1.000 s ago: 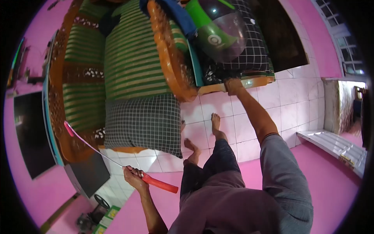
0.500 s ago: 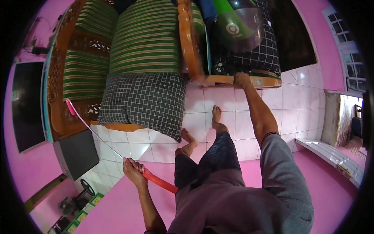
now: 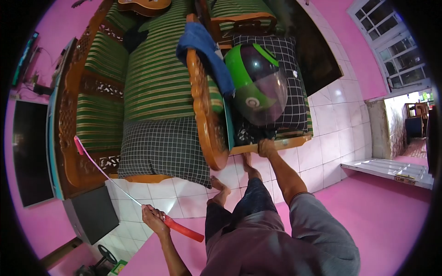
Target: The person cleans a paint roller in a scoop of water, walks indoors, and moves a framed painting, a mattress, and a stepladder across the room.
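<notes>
My left hand [image 3: 155, 220] is closed around a long thin rod [image 3: 108, 178] where its metal shaft meets a thick red handle [image 3: 186, 230]. The rod's pink tip [image 3: 78, 145] points away to the left, in front of the sofa's end. My right hand [image 3: 266, 148] grips the wooden front rail of a chair [image 3: 294, 141]. On that chair's black checked cushion [image 3: 292, 103] rests a green and black helmet [image 3: 255, 83] with a clear visor. A blue cloth [image 3: 200, 46] hangs over the chair's carved armrest [image 3: 202, 110].
A green-striped wooden sofa [image 3: 161, 78] stands left of the chair, with a checked pillow [image 3: 165, 149] on its near end and a guitar [image 3: 145, 5] at the far end. A dark box [image 3: 92, 214] is at lower left. A white door [image 3: 386, 169] stands open at right.
The chair, with the helmet on it, has slid toward me along the sofa, and its front rail now overlaps my right foot. My view has tilted up. Both hands keep their grips.
</notes>
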Motion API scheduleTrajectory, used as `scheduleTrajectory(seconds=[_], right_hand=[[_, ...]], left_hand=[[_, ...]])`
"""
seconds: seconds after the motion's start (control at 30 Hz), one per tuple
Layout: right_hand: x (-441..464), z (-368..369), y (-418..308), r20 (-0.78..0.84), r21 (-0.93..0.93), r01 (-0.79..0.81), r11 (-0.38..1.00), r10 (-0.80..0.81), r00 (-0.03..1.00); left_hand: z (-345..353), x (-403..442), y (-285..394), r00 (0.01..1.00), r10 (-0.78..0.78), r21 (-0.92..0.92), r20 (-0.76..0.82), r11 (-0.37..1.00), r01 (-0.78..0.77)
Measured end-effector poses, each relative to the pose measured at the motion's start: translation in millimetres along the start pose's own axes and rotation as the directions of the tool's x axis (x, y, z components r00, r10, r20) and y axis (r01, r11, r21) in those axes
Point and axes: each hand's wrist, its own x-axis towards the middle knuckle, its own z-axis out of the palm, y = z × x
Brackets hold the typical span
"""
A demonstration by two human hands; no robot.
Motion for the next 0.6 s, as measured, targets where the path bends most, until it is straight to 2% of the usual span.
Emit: scheduleTrajectory(seconds=[0.13, 0.2, 0.27, 0.33, 0.43, 0.5, 0.53, 0.6], right_hand=[[-14, 25, 2, -0.003, 0.069, 0.011, 0.998, -0.011, 1.000], [-11, 39, 6, -0.019, 0.214, 0.056, 0.975, -0.053, 0.998], [-14, 35, 3, -0.054, 0.213, 0.042, 0.976, -0.032, 0.998], [-26, 16, -3, -0.043, 0.135, -0.003, 0.991, 0.009, 0.999], [-48, 9, -6, -0.266, 0.176, 0.047, 0.983, 0.001, 0.964], [-73, -2, -8, -0.314, 0.273, 0.011, 0.962, 0.078, 0.946], [-83, -5, -9, -0.329, 0.265, 0.015, 0.964, 0.076, 0.941], [-108, -9, -16, -0.336, 0.563, -0.080, 0.823, 0.316, 0.887]], left_hand=[[7, 10, 17, 1.000, 0.013, 0.002, 0.009, 1.000, -0.013], [11, 13, 23, 1.000, 0.026, -0.024, 0.010, 0.999, -0.026], [16, 16, 31, 0.999, 0.037, 0.005, 0.008, 0.999, -0.037], [19, 20, 38, 0.998, 0.051, -0.004, -0.021, 0.999, -0.051], [17, 30, 43, 0.997, 0.068, -0.044, -0.027, 0.997, -0.069], [13, 40, 45, 0.993, 0.114, -0.065, -0.023, 0.991, -0.115], [11, 46, 48, 0.992, 0.120, -0.081, -0.025, 0.989, -0.121], [3, 58, 54, 0.985, 0.169, -0.123, 0.027, 0.979, -0.164]])
